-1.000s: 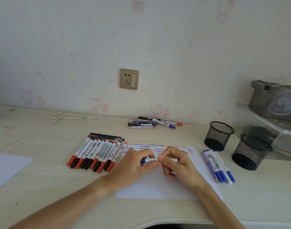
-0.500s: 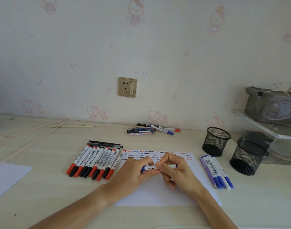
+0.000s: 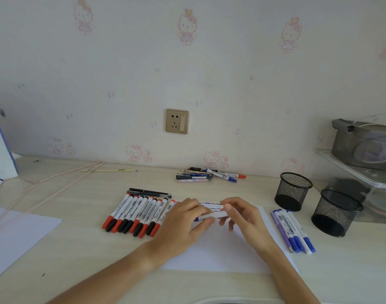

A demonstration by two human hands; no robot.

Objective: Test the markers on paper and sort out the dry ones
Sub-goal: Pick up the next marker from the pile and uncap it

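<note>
A white marker with a blue cap [image 3: 214,215] lies level between both hands above the white paper [image 3: 222,255]. My left hand [image 3: 183,224] grips its capped left end. My right hand [image 3: 242,218] pinches the barrel on the right. Red, blue and black squiggles [image 3: 211,205] run along the paper's far edge, partly hidden by my fingers. A row of several red- and black-capped markers [image 3: 135,215] lies left of the paper. Several blue- and purple-capped markers [image 3: 293,231] lie to its right.
Two black mesh pen cups [image 3: 293,190] [image 3: 335,212] stand at the right, beside a clear shelf [image 3: 358,172] with a grey case. A loose pile of pens [image 3: 207,175] lies by the wall. Another white sheet [image 3: 14,235] lies at the left, near a pink cord [image 3: 56,183].
The view has tilted upward, so the desk sits lower in the frame. Both hands keep hold of the blue marker over the paper, and the right fingers have shifted slightly along the barrel.
</note>
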